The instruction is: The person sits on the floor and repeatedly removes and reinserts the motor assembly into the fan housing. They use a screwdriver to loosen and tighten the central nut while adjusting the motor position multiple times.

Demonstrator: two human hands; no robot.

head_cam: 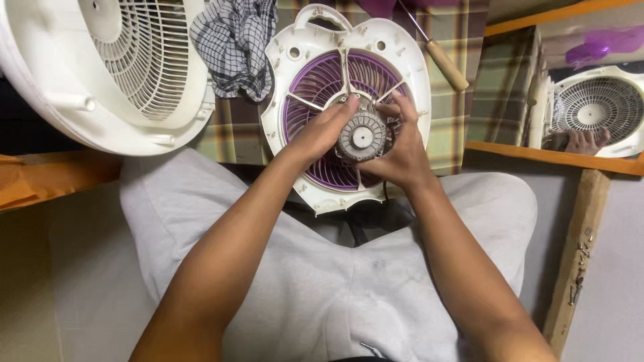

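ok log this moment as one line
left hand on round grey fan motor | right hand grips motor | motor on white fan housing with purple grille | wooden-handled screwdriver on plaid cloth

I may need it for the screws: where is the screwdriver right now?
In the head view the screwdriver lies on the plaid cloth at upper right, just beyond the white fan housing, above the right hand.

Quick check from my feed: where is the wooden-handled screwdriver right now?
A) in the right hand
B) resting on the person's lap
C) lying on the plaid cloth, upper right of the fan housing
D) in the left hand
C: the screwdriver lies on the plaid cloth beyond the fan housing, while the left hand and right hand both grip the grey motor.
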